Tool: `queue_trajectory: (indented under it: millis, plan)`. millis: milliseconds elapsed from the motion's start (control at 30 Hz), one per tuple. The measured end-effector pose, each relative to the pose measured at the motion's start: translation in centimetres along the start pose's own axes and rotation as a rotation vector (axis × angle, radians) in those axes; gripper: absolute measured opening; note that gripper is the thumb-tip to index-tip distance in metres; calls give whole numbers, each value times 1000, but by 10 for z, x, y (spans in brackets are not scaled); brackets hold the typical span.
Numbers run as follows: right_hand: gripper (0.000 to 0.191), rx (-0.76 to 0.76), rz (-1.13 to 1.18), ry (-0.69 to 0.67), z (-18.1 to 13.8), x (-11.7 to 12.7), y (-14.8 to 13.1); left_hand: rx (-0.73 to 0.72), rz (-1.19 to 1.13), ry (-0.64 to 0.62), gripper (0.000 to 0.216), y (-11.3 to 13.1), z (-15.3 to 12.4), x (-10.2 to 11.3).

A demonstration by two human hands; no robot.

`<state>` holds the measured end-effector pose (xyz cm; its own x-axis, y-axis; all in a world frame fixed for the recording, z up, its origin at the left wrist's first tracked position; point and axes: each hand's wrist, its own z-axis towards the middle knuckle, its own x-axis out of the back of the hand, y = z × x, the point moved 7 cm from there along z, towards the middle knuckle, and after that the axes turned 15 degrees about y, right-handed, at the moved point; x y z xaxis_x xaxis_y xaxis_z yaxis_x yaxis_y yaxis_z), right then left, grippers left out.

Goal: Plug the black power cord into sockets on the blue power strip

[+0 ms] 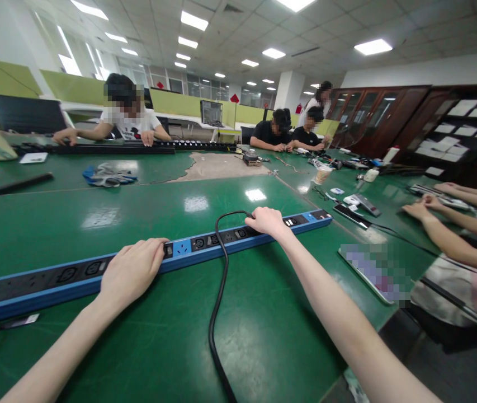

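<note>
A long blue power strip (196, 252) with black and blue sockets lies slantwise across the green table, from the left edge toward the right. My left hand (135, 267) is closed over the strip, its fingers wrapped round the far side next to a blue socket. Farther right, my right hand (267, 221) is closed at the sockets, with the end of a black power cable (217, 308) going under its fingers. The cable's plug is hidden by that hand. From there the cable loops left over the strip and runs down toward me.
A phone (368, 274) lies right of my forearm. Blue-grey gloves (109, 176) and a black bar (22, 183) lie far left. A cup (322, 172) stands beyond the strip. Co-workers sit across the table; another person's hands (420, 207) are at the right edge.
</note>
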<state>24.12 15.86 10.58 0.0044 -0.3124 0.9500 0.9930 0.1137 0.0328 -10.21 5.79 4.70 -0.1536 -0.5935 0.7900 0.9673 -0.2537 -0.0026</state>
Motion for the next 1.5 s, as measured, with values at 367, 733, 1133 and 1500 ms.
queue_trajectory:
  millis: [367, 733, 1133, 1500]
  plan:
    - [59, 41, -70, -16, -17, 19, -11, -22, 33, -2, 50, 1, -1, -3]
    - [59, 29, -121, -18, -24, 33, -22, -12, 14, 17, 49, 4, 1, 4]
    - [61, -31, -96, 150, -32, 19, -19, 3, 7, 23, 50, 3, 1, 5]
    - [62, -56, -83, 206, -31, 9, -14, -7, 34, 27, 47, 6, 1, 9]
